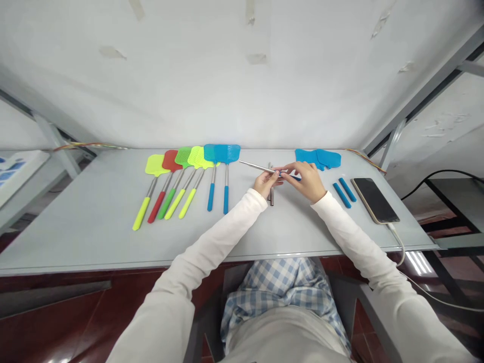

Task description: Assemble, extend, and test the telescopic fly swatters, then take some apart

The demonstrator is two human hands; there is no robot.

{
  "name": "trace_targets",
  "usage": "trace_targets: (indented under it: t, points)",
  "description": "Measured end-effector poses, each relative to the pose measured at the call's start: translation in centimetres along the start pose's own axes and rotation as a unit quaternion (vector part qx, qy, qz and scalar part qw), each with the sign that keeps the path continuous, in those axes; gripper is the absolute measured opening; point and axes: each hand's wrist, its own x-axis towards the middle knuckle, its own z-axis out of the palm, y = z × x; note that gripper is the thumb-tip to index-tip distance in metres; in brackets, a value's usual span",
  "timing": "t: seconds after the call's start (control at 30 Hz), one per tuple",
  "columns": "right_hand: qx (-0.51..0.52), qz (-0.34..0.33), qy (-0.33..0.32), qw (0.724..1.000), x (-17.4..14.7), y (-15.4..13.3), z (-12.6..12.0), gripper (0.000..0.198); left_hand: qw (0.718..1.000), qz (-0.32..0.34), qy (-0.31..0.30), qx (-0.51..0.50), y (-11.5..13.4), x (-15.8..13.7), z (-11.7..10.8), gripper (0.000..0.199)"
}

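Note:
My left hand point(266, 183) is closed around a thin metal rod point(255, 165), which points out to the left and slightly up. Close beside it, my right hand point(309, 181) pinches a blue handle sleeve point(297, 178) at the rod's right end. The fingers partly cover where rod and sleeve meet, so I cannot tell how far one is inside the other. Beneath my hands, more metal rods point(271, 197) lie on the table, partly hidden. Right of my right hand are two loose blue handle sleeves point(342, 195), with blue fly swatter heads point(328, 159) behind them.
Several fly swatters in yellow, red, green and blue point(226, 176) lie in a row on the left of the grey table point(102, 237). A phone point(375, 200) with a white cable point(396, 234) rests near the right edge. Behind the table stands a white wall point(189, 75).

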Motion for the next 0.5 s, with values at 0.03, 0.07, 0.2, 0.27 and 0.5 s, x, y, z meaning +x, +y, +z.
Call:
trace_targets:
  t: [0.03, 0.07, 0.2, 0.27, 0.5]
  points:
    - [0.016, 0.007, 0.013, 1.000, 0.4, 0.4, 0.1, 0.038, 1.000, 0.000, 0.020, 0.001, 0.0, 0.1, 0.0, 0.041]
    - [0.026, 0.020, 0.028, 0.999, 0.9, 1.0, 0.4, 0.042, 0.999, 0.000, 0.039, 0.002, 0.1, 0.2, -0.1, 0.040]
    - [-0.036, 0.090, 0.058, 0.994, 2.4, 4.8, 2.5, 0.046, 0.995, 0.011, 0.094, 0.001, 0.6, 0.3, -0.3, 0.043]
    - [-0.098, 0.136, 0.041, 0.985, 2.6, 6.6, 3.8, 0.052, 0.994, 0.021, 0.108, -0.010, 1.0, 0.3, -0.4, 0.045]
    - [-0.150, 0.146, -0.049, 0.977, 1.2, 7.8, 5.4, 0.055, 0.983, 0.111, 0.145, 0.024, 2.5, 0.3, -0.9, 0.045]
